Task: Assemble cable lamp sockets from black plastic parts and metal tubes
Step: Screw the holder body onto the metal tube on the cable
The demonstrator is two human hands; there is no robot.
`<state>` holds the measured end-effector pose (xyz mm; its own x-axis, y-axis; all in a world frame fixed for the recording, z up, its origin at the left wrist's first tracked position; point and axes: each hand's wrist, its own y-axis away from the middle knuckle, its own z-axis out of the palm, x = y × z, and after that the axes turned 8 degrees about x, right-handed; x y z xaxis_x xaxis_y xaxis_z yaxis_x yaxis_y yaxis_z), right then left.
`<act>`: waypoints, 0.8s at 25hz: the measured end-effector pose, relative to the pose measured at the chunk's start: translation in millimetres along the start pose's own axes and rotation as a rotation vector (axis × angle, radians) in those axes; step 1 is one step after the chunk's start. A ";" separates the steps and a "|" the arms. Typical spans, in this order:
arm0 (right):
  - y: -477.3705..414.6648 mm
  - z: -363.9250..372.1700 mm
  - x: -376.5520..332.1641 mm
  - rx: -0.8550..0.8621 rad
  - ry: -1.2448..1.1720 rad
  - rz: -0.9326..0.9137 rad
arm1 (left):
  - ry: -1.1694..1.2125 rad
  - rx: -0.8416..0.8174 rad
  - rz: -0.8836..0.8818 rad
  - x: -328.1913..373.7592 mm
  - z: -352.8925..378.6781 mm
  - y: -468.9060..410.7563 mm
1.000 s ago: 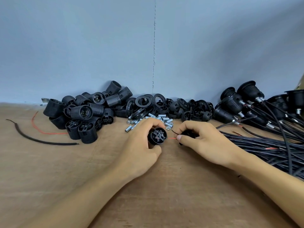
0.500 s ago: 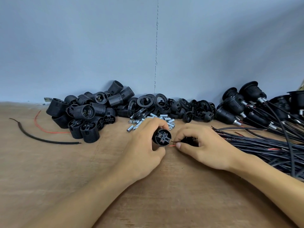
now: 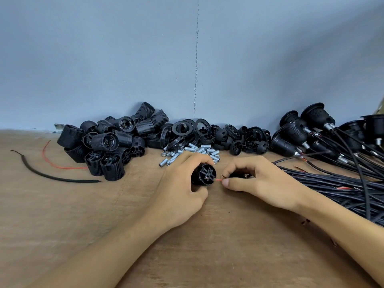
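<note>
My left hand (image 3: 180, 190) grips a black threaded socket body (image 3: 204, 175), its terminal end turned toward my right hand. My right hand (image 3: 259, 183) pinches a thin red wire (image 3: 218, 180) between thumb and forefinger, the wire's tip almost at the socket's terminal face. A black part (image 3: 239, 175) sits under my right fingers, mostly hidden. Short metal tubes (image 3: 191, 153) lie scattered just behind my left hand.
A heap of black socket bodies (image 3: 108, 142) lies at the back left, rings and caps (image 3: 218, 135) in the middle. Finished sockets with black cables (image 3: 332, 177) fill the right side. A loose black cable (image 3: 52, 176) and red wire (image 3: 56, 164) lie on the wooden table (image 3: 83, 215).
The socket body in my left hand has turned a little, and the red wire tip in my right hand has come closer to its terminal face.
</note>
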<state>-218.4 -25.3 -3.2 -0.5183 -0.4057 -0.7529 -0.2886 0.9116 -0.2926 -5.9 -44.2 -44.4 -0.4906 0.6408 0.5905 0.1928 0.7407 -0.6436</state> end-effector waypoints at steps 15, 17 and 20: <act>3.2 7.1 -6.8 0.191 -0.110 0.016 | 0.043 0.007 0.025 -1.1 1.1 0.6; 3.8 8.0 -7.3 0.211 -0.108 0.023 | 0.037 0.011 0.029 -1.0 1.2 0.7; 4.6 8.5 -8.4 0.202 -0.104 0.028 | 0.029 0.018 0.033 0.5 1.1 0.4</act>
<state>-208.5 -17.2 -3.3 -0.4347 -0.3810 -0.8160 -0.1032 0.9212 -0.3751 -7.0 -43.9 -44.9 -0.4594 0.6704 0.5827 0.1926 0.7155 -0.6715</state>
